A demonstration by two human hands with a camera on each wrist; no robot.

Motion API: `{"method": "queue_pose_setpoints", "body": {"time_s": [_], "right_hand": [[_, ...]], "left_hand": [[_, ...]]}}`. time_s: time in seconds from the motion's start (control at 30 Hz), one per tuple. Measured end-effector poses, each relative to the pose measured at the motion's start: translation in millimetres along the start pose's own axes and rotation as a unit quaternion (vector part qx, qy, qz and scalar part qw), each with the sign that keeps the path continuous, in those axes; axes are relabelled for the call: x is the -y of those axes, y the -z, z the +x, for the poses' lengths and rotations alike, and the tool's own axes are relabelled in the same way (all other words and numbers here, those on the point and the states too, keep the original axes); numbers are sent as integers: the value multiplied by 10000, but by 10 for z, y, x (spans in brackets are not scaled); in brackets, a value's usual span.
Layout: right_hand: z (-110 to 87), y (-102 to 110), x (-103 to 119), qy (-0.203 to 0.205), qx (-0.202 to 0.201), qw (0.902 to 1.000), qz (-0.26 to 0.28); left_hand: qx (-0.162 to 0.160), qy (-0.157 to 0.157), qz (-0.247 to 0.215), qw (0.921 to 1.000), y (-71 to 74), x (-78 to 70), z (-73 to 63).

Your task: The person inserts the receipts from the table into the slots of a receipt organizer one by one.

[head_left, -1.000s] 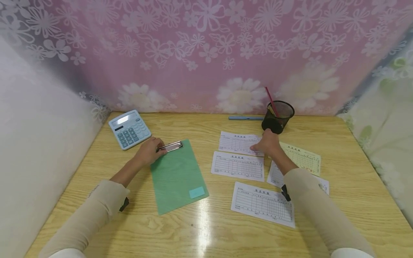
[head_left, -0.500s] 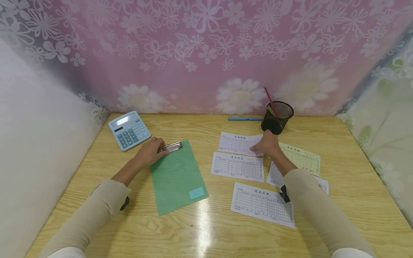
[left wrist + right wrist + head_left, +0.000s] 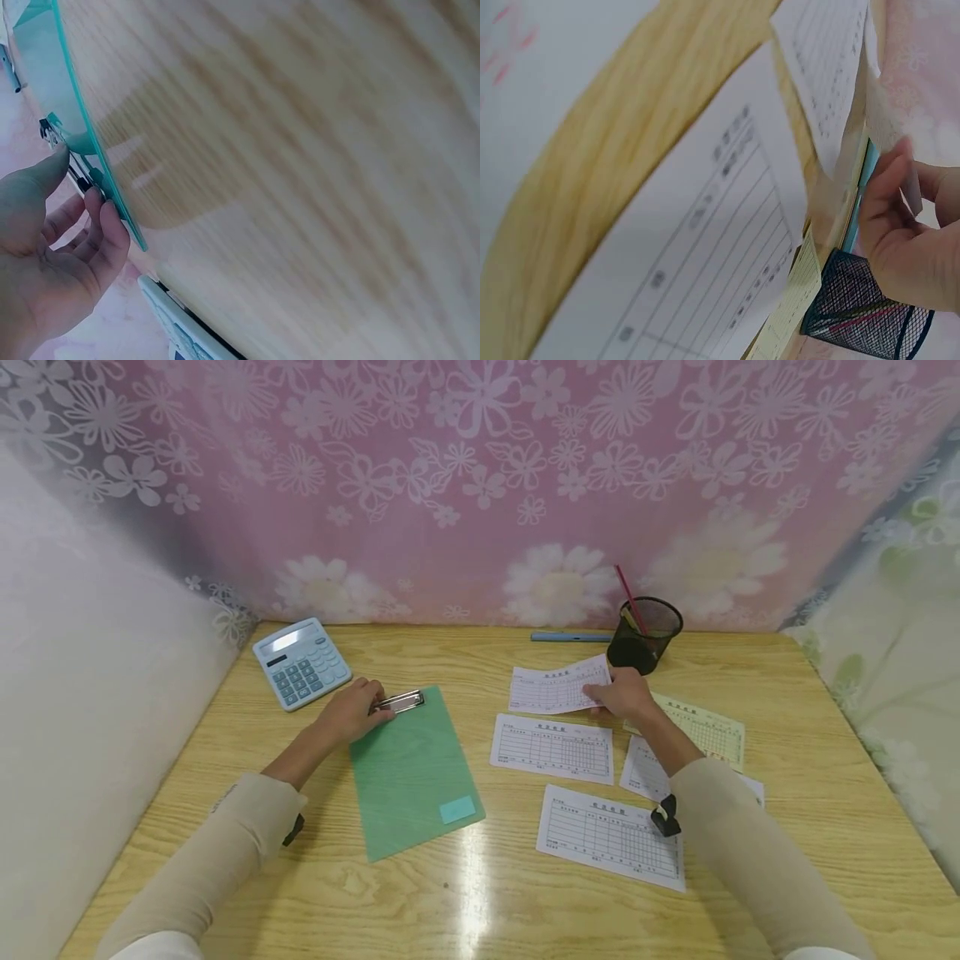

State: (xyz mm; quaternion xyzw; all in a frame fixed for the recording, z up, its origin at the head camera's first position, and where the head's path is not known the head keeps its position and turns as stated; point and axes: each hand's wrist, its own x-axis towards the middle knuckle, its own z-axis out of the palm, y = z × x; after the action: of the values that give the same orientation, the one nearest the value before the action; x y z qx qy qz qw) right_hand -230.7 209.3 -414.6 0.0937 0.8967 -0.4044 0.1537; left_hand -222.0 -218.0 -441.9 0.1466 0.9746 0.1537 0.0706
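Observation:
My right hand (image 3: pixel 626 693) pinches a white receipt slip (image 3: pixel 555 689) by its right end, between thumb and fingers. That end is raised and the paper bends upward. In the right wrist view the pinched slip (image 3: pixel 885 124) stands on edge by the fingertips. My left hand (image 3: pixel 351 710) is at the top left of a green clipboard (image 3: pixel 412 768), thumb and fingers round its metal clip (image 3: pixel 401 701). The left wrist view has the thumb on the clip and the curled fingers at the board's edge (image 3: pixel 112 191). A pale blue label (image 3: pixel 457 809) sits on the board's lower right corner.
Other white slips (image 3: pixel 552 749) lie nearer the body, one of them (image 3: pixel 611 839) closest. A yellow slip (image 3: pixel 697 731) overlaps another white one at the right. Behind stand a black mesh pen cup (image 3: pixel 645 635) and a blue pen (image 3: pixel 570 637). A calculator (image 3: pixel 302 662) lies at the back left.
The right hand has lifted the right end of the top white slip off the table, shifting slightly right. The left hand stays at the clipboard's clip.

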Motion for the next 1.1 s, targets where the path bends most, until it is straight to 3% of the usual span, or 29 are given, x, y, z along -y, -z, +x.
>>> {"method": "queue_pose_setpoints", "body": {"time_s": [0.43, 0.67, 0.83, 1.1], "right_hand": [[8, 34, -38, -142, 405, 9912, 1252], [-104, 68, 25, 122, 396, 9876, 1515], [-190, 83, 160, 437, 621, 9819, 1736], [-311, -164, 403, 471, 1026, 9793, 1681]], "left_hand": [[50, -60, 143, 9999, 6, -6, 6], [102, -122, 173, 9997, 21, -44, -3], [139, -152, 172, 9996, 13, -85, -5], [206, -177, 168, 9995, 24, -129, 8]]}}
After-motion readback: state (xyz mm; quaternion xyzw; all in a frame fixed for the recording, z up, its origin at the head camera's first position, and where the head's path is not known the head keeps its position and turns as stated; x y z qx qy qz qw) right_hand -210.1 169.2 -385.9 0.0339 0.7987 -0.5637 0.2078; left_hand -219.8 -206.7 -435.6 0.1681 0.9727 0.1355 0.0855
